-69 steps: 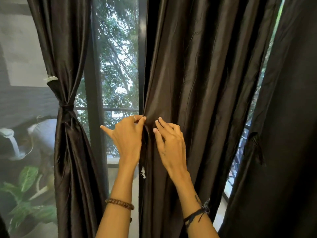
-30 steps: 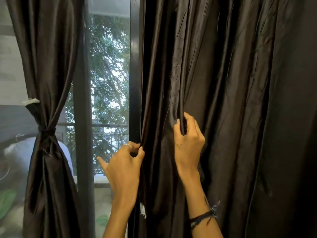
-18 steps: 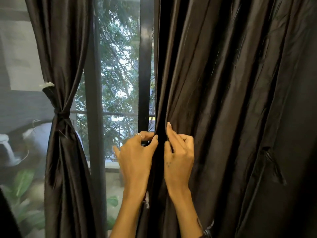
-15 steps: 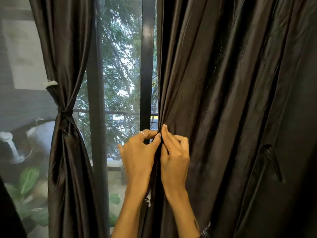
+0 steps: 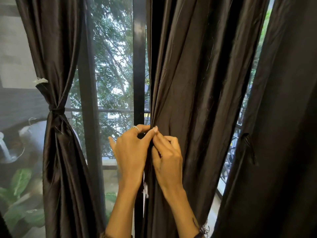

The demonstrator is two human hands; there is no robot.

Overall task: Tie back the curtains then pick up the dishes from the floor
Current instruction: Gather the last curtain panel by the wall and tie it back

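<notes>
- Fingers of both hands meet at the leading edge of the middle curtain (image 5: 197,86): the left hand (image 5: 131,155) pinches the hem between thumb and forefinger, and the right hand (image 5: 167,158) has curled fingers closed on a fold just beside it.
- That curtain hangs from 12 to 6 o'clock, its long axis vertical; most of its cloth lies at 3 o'clock of the grip, so I judge the right hand nearer for gathering it.
- At 9 o'clock, well apart, the left curtain (image 5: 56,152) is already cinched by its tie (image 5: 56,110).
- At 3 o'clock a third curtain (image 5: 288,117) hangs loose.
- No dishes or floor are in view.
- No brand, label or writing can be read.
</notes>
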